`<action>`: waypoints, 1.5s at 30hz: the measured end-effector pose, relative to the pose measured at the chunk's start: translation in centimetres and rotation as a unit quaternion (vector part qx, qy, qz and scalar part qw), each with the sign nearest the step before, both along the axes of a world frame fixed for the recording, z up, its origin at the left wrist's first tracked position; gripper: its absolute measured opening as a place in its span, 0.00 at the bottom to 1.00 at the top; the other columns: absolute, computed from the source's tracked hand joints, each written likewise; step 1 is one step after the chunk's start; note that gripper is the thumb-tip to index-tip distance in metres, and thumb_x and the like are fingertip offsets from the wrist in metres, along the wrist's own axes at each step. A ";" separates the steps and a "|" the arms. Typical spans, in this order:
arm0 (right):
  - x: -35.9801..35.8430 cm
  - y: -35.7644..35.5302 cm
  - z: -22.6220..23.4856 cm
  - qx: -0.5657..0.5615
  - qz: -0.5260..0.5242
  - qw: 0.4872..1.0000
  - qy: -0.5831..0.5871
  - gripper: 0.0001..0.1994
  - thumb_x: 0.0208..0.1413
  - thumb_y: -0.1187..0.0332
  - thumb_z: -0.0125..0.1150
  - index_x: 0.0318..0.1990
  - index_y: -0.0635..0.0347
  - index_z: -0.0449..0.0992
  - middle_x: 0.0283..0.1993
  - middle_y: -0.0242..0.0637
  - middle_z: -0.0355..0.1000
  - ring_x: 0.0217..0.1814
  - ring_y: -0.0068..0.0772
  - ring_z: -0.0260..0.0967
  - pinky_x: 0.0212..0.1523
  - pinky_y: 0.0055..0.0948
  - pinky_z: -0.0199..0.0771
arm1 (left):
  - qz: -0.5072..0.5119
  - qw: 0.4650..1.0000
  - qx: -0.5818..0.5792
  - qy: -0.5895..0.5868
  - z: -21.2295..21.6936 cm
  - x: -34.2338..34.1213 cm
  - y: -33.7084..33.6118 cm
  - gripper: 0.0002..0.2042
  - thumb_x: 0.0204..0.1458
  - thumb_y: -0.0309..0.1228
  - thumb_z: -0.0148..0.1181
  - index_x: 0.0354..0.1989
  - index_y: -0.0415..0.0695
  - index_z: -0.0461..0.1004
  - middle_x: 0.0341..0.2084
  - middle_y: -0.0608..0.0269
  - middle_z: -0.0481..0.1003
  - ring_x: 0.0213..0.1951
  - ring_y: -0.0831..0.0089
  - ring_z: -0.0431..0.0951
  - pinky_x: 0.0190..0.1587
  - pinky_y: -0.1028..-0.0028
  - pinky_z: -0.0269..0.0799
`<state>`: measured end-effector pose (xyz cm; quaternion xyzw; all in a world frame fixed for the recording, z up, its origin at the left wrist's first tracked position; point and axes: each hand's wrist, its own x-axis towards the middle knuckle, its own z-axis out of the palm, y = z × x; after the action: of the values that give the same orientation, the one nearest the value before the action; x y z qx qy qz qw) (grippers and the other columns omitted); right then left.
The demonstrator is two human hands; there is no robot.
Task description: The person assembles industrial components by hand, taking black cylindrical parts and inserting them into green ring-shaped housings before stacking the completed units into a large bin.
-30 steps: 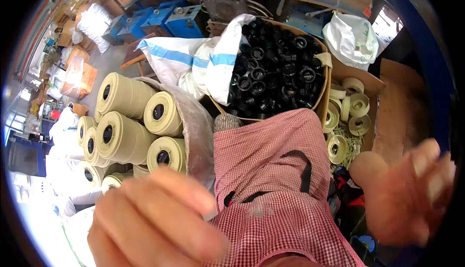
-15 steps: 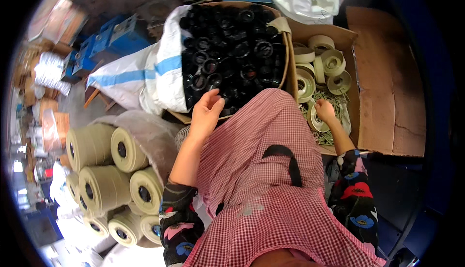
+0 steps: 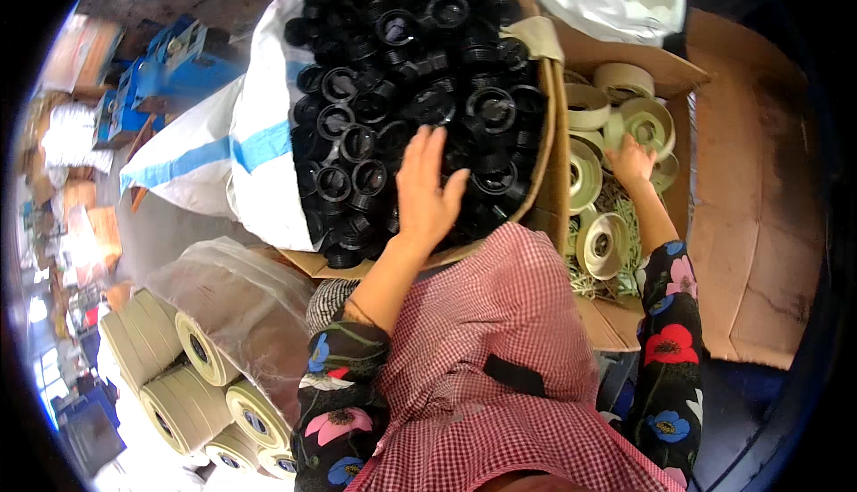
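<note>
My left hand (image 3: 428, 190) reaches over a mass of black ring-shaped plastic fittings (image 3: 357, 143). Its fingers are stretched out and the thumb stands apart, with nothing held. To the right, my right hand (image 3: 634, 163) is among several pale green flanged plastic rings (image 3: 602, 244). The fingers of that hand are curled in on a pale green ring (image 3: 615, 128), whose outline is smeared and partly covered by them.
The black fittings fill a cardboard box lined with a white sack (image 3: 263, 126) with a blue stripe. Next to it, an open carton (image 3: 616, 327) holds the pale rings and thin green scraps. Large cream spools (image 3: 183, 407) lie under clear plastic (image 3: 237, 300) at lower left.
My left hand has moved forward over the black fittings, fingers straightening. My right hand has gone from a near pale ring to the ones farther back. The whole view has shifted.
</note>
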<state>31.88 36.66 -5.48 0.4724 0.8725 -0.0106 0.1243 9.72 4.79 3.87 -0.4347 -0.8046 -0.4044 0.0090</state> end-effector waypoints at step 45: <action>-18.2 -23.4 17.7 -0.639 -0.158 0.546 0.519 0.23 0.56 0.51 0.49 0.52 0.59 0.68 0.50 0.39 0.70 0.48 0.31 0.67 0.46 0.34 0.68 | -0.109 0.592 0.321 -0.732 6.2 -4.5 -6.3 0.19 0.58 0.38 0.46 0.54 0.43 0.63 0.51 0.59 0.67 0.52 0.66 0.68 0.53 0.64 0.66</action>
<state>13.65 13.26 12.17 0.3110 0.4590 -0.8279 -0.0846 5.22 -1.56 10.03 -0.0463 -0.3056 -0.8162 -0.4882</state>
